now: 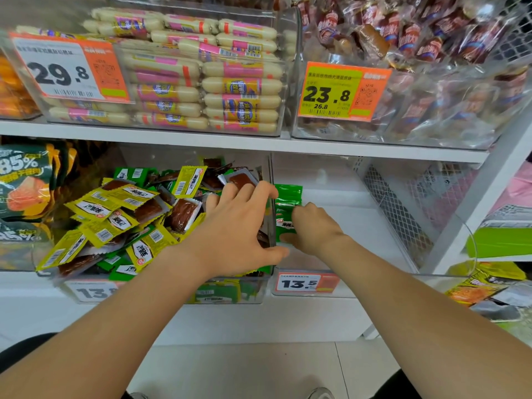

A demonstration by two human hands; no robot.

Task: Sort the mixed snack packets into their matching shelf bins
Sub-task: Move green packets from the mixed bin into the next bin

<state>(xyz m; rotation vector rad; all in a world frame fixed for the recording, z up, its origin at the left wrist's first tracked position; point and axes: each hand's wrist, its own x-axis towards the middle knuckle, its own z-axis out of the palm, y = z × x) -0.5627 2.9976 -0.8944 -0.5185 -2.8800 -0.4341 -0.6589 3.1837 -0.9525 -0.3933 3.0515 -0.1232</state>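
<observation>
Item: green packets (288,203), a stack standing in the right bin (359,231) by its left wall, gripped by my right hand (313,226). Adjacent: left bin (256,295), heaped yellow and green packets (115,214). My left hand (239,226) lies over them at the clear divider (270,174); I cannot tell its grasp.

Bright, even store light, soft shadows, wide-angle bending at edges, slightly soft focus

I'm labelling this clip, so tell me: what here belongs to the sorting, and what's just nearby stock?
In the job: left hand over the mixed bin, yellow packets, green packets held by the right hand, near-empty bin.
Just nearby: sausages, dark-red wrapped snacks, 85% bags, 23.8 price tag.
</observation>
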